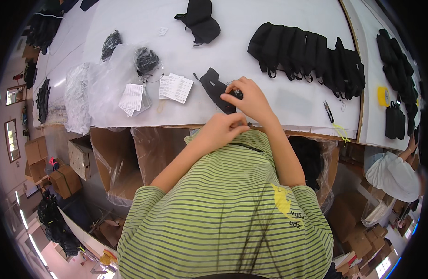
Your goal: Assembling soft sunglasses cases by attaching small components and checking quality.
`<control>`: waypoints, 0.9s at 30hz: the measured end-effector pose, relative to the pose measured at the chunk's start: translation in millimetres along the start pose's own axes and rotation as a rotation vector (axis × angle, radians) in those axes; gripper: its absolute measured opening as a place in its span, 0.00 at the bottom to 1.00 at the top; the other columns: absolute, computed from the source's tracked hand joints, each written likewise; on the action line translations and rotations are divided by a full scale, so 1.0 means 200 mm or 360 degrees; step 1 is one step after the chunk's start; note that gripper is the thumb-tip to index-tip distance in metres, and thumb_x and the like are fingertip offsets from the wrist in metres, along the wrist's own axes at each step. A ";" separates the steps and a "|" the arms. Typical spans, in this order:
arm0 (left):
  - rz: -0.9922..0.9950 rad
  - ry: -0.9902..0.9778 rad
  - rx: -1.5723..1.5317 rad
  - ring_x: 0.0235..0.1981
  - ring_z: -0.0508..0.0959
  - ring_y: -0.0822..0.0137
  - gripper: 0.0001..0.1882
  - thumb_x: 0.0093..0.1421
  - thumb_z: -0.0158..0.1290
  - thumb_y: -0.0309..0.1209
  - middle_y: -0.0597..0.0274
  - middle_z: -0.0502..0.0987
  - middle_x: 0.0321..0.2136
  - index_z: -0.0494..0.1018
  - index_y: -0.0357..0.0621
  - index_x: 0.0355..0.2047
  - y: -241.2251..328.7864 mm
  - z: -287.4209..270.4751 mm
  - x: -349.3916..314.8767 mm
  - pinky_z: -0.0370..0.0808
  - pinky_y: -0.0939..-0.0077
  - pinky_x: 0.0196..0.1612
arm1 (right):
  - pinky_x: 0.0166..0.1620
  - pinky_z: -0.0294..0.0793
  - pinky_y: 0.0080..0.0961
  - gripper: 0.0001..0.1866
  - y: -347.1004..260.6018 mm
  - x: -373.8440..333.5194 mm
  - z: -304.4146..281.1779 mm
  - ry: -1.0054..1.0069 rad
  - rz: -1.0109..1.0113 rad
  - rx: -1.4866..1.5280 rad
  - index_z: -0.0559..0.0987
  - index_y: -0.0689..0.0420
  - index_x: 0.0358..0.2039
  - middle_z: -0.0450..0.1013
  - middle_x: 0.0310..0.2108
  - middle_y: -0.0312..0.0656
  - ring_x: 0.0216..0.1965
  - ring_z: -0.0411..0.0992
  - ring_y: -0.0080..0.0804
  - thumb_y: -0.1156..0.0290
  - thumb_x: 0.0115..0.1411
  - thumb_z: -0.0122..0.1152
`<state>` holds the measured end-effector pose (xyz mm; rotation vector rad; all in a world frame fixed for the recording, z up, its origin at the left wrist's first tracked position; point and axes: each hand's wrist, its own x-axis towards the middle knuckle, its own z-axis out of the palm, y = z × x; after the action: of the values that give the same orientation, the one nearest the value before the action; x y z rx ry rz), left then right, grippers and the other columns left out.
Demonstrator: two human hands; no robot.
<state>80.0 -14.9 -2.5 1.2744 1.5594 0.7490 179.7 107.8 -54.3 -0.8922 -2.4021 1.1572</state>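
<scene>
A slim black fabric pouch [213, 86] with a small pale mark and a short loop lies slanted on the white table near its front edge. My right hand [252, 100] is over the pouch's right side, thumb and fingers closed round a dark bit that seems part of it. Lower down, at the table edge against my shirt, my left hand [224, 129] is closed with its fingertips pinched together. What those fingertips hold, if anything, is too small to make out. Left of the pouch lie white printed cards [177, 88] in a loose stack.
More printed cards [131, 98], clear plastic bags [100, 86] and a bundle of black cords [146, 60] lie to the left. A row of black pouches [290, 51] lines the right, near thread snips [328, 111]. A person in a white hat [395, 176] is at far right.
</scene>
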 end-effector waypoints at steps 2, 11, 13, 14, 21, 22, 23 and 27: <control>0.0161 -0.0044 0.0127 0.13 0.63 0.66 0.08 0.56 0.57 0.31 0.61 0.65 0.11 0.71 0.40 0.30 0.01 0.06 0.01 0.60 0.74 0.21 | 0.45 0.66 0.32 0.18 0.01 0.03 0.09 -0.0144 0.0070 -0.0170 0.79 0.52 0.32 0.69 0.36 0.41 0.42 0.67 0.38 0.54 0.45 0.69; 0.0204 0.0055 0.0134 0.33 0.74 0.57 0.09 0.55 0.56 0.30 0.57 0.74 0.32 0.70 0.42 0.34 -0.03 0.07 0.01 0.70 0.66 0.35 | 0.45 0.67 0.35 0.14 0.18 0.05 0.18 -0.0015 -0.0044 -0.0621 0.76 0.57 0.31 0.72 0.40 0.41 0.44 0.68 0.40 0.65 0.47 0.68; 0.0339 0.0346 -0.0048 0.36 0.73 0.59 0.10 0.55 0.56 0.29 0.57 0.74 0.37 0.72 0.42 0.37 -0.11 0.02 0.02 0.69 0.69 0.37 | 0.44 0.67 0.35 0.11 0.12 0.05 0.07 0.0035 -0.0070 -0.0381 0.76 0.57 0.33 0.73 0.38 0.41 0.42 0.69 0.41 0.68 0.49 0.65; 0.0400 0.0562 0.0205 0.41 0.71 0.58 0.12 0.54 0.57 0.29 0.59 0.73 0.40 0.72 0.44 0.39 -0.16 -0.04 0.04 0.67 0.68 0.42 | 0.44 0.68 0.35 0.09 0.08 0.04 0.01 0.0099 -0.0076 -0.0143 0.75 0.57 0.34 0.74 0.36 0.41 0.41 0.71 0.41 0.71 0.52 0.61; 0.0661 0.0773 0.1217 0.48 0.67 0.63 0.16 0.46 0.61 0.28 0.73 0.73 0.43 0.75 0.51 0.38 -0.13 -0.21 0.03 0.58 0.64 0.52 | 0.28 0.70 0.28 0.08 -0.18 -0.09 -0.29 0.0076 -0.0005 -0.0003 0.75 0.56 0.39 0.74 0.23 0.45 0.21 0.71 0.43 0.71 0.59 0.57; 0.0759 0.0798 0.1355 0.49 0.67 0.64 0.14 0.46 0.60 0.29 0.75 0.73 0.42 0.76 0.53 0.35 -0.12 -0.22 0.02 0.59 0.64 0.51 | 0.28 0.70 0.28 0.08 -0.20 -0.10 -0.30 0.0077 0.0001 -0.0002 0.75 0.56 0.39 0.74 0.23 0.45 0.21 0.71 0.43 0.71 0.59 0.57; 0.0855 0.0854 0.1381 0.46 0.69 0.67 0.13 0.44 0.60 0.28 0.76 0.75 0.39 0.77 0.53 0.32 -0.08 -0.23 0.02 0.60 0.67 0.49 | 0.27 0.69 0.27 0.07 -0.22 -0.12 -0.31 0.0226 -0.0019 -0.0022 0.75 0.56 0.38 0.73 0.23 0.46 0.21 0.71 0.42 0.71 0.59 0.57; 0.0975 0.0758 0.1272 0.42 0.72 0.69 0.13 0.43 0.61 0.28 0.75 0.76 0.36 0.77 0.51 0.33 -0.04 -0.24 0.01 0.61 0.70 0.49 | 0.25 0.68 0.26 0.06 -0.29 -0.17 -0.36 0.0407 -0.0053 -0.0035 0.75 0.57 0.37 0.73 0.23 0.45 0.19 0.71 0.41 0.73 0.59 0.57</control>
<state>31.8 -9.0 7.4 2.3640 1.9630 0.8772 219.8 99.6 34.5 -0.9416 -2.2175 0.9435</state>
